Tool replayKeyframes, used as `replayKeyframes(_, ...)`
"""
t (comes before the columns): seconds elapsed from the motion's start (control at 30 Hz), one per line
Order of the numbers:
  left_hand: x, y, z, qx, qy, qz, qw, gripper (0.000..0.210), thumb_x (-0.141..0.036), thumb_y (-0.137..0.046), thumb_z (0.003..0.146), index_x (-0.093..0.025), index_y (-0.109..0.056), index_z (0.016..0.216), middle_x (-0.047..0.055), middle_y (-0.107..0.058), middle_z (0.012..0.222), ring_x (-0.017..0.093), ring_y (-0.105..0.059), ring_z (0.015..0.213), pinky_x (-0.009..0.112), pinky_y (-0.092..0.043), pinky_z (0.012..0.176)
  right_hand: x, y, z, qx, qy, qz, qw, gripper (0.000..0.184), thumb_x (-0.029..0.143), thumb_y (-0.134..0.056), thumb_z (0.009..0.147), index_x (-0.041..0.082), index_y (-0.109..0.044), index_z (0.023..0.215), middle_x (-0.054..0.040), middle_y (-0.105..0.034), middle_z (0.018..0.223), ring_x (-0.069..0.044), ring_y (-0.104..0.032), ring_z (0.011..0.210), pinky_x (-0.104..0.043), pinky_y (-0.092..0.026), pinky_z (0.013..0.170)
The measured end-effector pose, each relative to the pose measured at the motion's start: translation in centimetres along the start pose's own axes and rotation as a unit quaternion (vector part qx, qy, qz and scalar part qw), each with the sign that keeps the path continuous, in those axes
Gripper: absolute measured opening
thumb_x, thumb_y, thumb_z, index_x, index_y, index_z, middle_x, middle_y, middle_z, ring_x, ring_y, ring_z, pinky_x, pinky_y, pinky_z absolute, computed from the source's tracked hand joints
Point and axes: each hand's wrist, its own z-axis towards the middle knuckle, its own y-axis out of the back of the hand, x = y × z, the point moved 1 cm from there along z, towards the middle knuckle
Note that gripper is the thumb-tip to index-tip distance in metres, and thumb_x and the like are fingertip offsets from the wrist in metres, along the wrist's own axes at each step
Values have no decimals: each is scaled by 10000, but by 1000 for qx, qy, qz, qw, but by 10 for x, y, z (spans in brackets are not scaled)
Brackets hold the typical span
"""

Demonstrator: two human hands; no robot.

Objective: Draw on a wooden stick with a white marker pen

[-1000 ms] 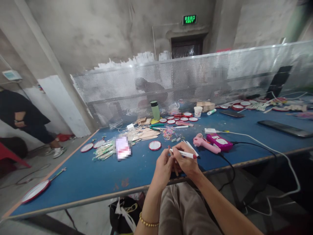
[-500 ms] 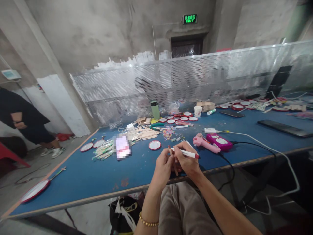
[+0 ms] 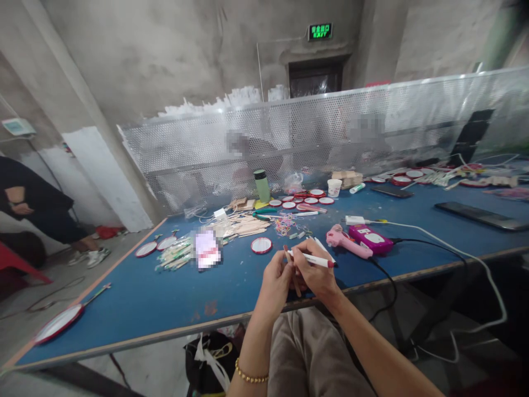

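Observation:
My left hand [image 3: 278,277] is closed around a flat wooden stick [image 3: 297,287], whose upper end is coloured red. In my right hand [image 3: 314,274] is a white marker pen [image 3: 316,259] with a red end, gripped like a writing tool. Its tip side points left, close against the stick's upper end; my fingers partly hide the contact. Both hands meet over the table's front edge. Just beyond them lies a round white disc with a red rim [image 3: 262,245]. Small coloured loops [image 3: 288,225] are heaped behind my hands.
Right of my hands lie a pink glue gun [image 3: 348,242] and a purple box [image 3: 371,239] with cables. Wooden sticks [image 3: 251,227], a green bottle [image 3: 262,186] and a paper cup [image 3: 334,188] stand farther back. A perforated metal screen [image 3: 198,149] borders the table [image 3: 165,309]. A person [image 3: 35,204] stands at left.
My hands stay nearly in place, with the marker shifting very slightly against the stick. The person at the left has moved a little to the left.

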Motion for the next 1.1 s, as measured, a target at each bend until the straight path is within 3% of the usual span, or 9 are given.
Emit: replayKeyframes(1.1, -3, -1, 0, -1, 10, -6, 1000, 402, -532, -613, 766, -188, -521, 953, -37, -577, 666, 122, -587, 494, 248, -509, 479, 0, 0, 0, 1, -9, 15, 1000, 195, 333, -543, 831, 214, -546, 677, 35, -547, 525, -113, -510, 416, -224, -402, 399)
